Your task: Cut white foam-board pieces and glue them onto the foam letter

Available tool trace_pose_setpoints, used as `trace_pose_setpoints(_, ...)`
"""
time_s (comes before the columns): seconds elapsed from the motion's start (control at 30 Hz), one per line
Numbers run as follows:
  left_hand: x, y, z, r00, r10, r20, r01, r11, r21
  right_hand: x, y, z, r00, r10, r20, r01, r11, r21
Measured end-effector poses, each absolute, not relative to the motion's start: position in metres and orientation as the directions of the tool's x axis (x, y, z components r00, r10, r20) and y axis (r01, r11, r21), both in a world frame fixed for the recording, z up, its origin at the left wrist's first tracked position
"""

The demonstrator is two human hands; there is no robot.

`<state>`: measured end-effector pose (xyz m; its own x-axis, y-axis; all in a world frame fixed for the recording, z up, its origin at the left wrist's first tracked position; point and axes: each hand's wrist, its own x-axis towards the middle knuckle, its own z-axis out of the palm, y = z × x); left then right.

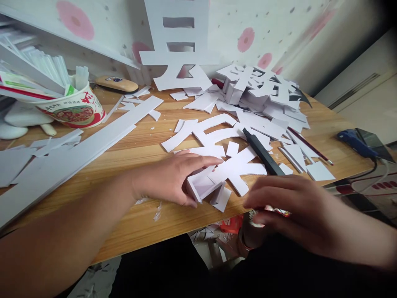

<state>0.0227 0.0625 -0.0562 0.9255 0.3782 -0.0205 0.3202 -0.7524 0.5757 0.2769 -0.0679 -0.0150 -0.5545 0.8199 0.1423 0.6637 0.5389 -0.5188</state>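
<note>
My left hand (173,176) grips the left side of a white foam-board character piece (235,165), which has upright strips fixed along its near edge. Its fingers wrap round the piece from above and the left. To the right, my right hand (285,207) hangs over the table's front edge, blurred, its fingers curled; whether anything is between them cannot be made out. Just beyond it a black cutter (262,153) lies slanting across the board pieces. Behind the held piece lies a flat curved white cutout (207,130).
Long white strips (77,157) cross the wooden table (124,165) on the left. A paper cup (77,107) holds glue sticks. A white cutout (182,58) leans on the wall. Scraps and a raised character (254,82) lie behind; a blue glue gun (356,142) is right.
</note>
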Motion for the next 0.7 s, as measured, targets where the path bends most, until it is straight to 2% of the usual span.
trace_pose_setpoints(0.1, 0.023, 0.059, -0.056, 0.923, 0.384, 0.004, 0.306, -0.742, 0.596, 0.257, -0.052, -0.029, -0.538, 0.839, 0.083, 0.664, 0.483, -0.572)
trace_pose_setpoints(0.2, 0.022, 0.057, -0.053, 0.918, 0.395, 0.037, 0.275, -0.703, 0.656, 0.249, -0.049, -0.04, -0.441, 0.881, 0.173, 0.636, 0.443, -0.633)
trace_pose_setpoints(0.27, 0.02, 0.056, -0.051, 0.903, 0.427, 0.047, 0.277, -0.662, 0.696, 0.247, -0.052, -0.04, -0.402, 0.878, 0.261, 0.617, 0.471, -0.63)
trace_pose_setpoints(0.37, 0.019, 0.055, -0.047, 0.898, 0.437, 0.038, 0.289, -0.654, 0.699, 0.248, -0.054, -0.033, -0.399, 0.844, 0.359, 0.65, 0.537, -0.538)
trace_pose_setpoints(0.47, 0.019, 0.054, -0.046, 0.92, 0.392, -0.006, 0.308, -0.713, 0.63, 0.264, -0.046, -0.028, -0.39, 0.825, 0.409, 0.775, 0.534, -0.339)
trace_pose_setpoints(0.5, 0.019, 0.053, -0.046, 0.924, 0.381, -0.032, 0.32, -0.726, 0.609, 0.273, -0.041, -0.029, -0.35, 0.844, 0.407, 0.835, 0.478, -0.274)
trace_pose_setpoints(0.57, 0.02, 0.052, -0.047, 0.921, 0.382, -0.076, 0.351, -0.73, 0.587, 0.297, -0.029, -0.035, -0.188, 0.918, 0.35, 0.947, 0.264, -0.182)
trace_pose_setpoints(0.63, 0.019, 0.052, -0.049, 0.914, 0.394, -0.099, 0.375, -0.723, 0.581, 0.32, -0.017, -0.045, -0.004, 0.972, 0.237, 0.991, 0.035, -0.128)
trace_pose_setpoints(0.7, 0.018, 0.052, -0.049, 0.913, 0.395, -0.105, 0.378, -0.719, 0.584, 0.335, -0.007, -0.058, 0.075, 0.983, 0.169, 0.992, -0.056, -0.113)
